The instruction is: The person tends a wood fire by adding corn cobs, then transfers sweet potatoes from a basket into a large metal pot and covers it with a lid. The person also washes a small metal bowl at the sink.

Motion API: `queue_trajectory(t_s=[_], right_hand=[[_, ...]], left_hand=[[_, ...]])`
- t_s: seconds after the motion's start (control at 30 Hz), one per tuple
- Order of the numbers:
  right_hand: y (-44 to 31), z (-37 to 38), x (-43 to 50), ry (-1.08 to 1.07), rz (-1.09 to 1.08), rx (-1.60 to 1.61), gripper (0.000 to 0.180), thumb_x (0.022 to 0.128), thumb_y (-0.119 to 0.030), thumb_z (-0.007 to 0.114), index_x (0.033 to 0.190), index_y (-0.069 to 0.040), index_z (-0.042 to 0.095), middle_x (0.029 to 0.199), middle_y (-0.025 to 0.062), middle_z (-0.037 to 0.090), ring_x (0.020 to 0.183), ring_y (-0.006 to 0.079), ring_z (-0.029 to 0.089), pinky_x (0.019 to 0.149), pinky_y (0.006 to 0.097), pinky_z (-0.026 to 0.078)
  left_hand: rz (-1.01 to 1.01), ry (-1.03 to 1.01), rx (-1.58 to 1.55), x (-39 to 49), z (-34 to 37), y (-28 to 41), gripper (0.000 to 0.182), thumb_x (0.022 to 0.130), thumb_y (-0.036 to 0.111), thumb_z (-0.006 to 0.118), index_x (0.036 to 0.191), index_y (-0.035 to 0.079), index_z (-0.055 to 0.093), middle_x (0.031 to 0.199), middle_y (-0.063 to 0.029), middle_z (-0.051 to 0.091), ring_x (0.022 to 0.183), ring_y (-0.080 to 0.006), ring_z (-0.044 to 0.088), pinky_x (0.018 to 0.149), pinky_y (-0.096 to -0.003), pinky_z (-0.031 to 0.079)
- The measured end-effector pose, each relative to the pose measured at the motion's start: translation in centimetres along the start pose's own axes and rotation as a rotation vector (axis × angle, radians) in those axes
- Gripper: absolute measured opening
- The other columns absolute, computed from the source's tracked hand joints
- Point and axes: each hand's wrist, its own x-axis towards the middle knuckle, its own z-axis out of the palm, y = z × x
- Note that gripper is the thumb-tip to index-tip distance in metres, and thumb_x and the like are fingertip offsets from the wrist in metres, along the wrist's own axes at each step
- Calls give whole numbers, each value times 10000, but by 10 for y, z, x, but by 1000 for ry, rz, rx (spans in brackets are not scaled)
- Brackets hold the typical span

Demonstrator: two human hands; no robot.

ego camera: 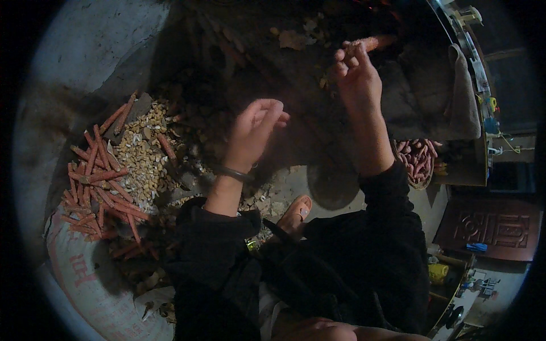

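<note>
My right hand [358, 72] is raised at the upper right, its fingers closed on the end of a reddish corncob [379, 41] whose far end points into a dark opening with a faint red glow. My left hand [258, 128], with a dark bangle at the wrist, hangs near the middle with its fingers curled; nothing can be made out in it. To its left lies a pile of reddish corncobs [98, 170] beside scattered pale shells and husks [143, 157]. One more cob [166, 147] rests on the shells.
A printed woven sack [98, 294] stands at the lower left. A basket of sweet potatoes [416, 164] sits at the right, under a ledge with a grey towel [463, 98] hanging over it. My sandalled foot [298, 211] is below. Dry leaves [294, 39] lie near the dark opening.
</note>
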Motion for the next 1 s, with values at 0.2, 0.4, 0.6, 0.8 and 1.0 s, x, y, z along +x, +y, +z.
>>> queue_trajectory(t_s=[0.2, 0.4, 0.6, 0.8, 1.0], right_hand=[[-1, -20, 44, 56, -7, 313, 200, 1020, -244, 559, 963, -52, 551, 856, 61, 575, 752, 168, 571, 570, 261, 417], [-15, -55, 111, 135, -338, 549, 272, 1019, -184, 531, 1192, 23, 561, 1069, 159, 665, 941, 235, 658, 746, 301, 578], [18, -12, 66, 272, -204, 475, 219, 994, -135, 560, 1140, 24, 596, 1045, 149, 678, 933, 236, 667, 783, 319, 551], [49, 11, 36, 206, -16, 32, 214, 945, -139, 645, 1083, 23, 624, 1028, 143, 672, 927, 248, 663, 745, 315, 532], [33, -7, 87, -23, -942, -1598, 188, 823, -118, 665, 1005, -93, 706, 1111, 85, 682, 960, 313, 647, 829, 418, 511]], left_hand=[[41, 13, 36, 1, -4, -2, 309, 1007, 333, 572, 1118, 55, 648, 976, -56, 717, 858, -117, 658, 756, -243, 446], [0, -41, 37, 2, 10, -7, 293, 1005, 312, 583, 1101, 45, 654, 964, -59, 715, 849, -116, 657, 780, -253, 486], [34, -49, 1, 2, 11, -10, 289, 999, 318, 594, 1083, 50, 661, 950, -58, 713, 848, -118, 655, 788, -260, 492], [18, -7, 65, -4, 2, -4, 300, 988, 328, 611, 1076, 45, 659, 944, -60, 708, 833, -114, 649, 782, -263, 490], [4, -38, 93, -3, 4, -9, 264, 991, 276, 612, 1081, 32, 655, 948, -65, 707, 826, -118, 645, 800, -265, 507]])
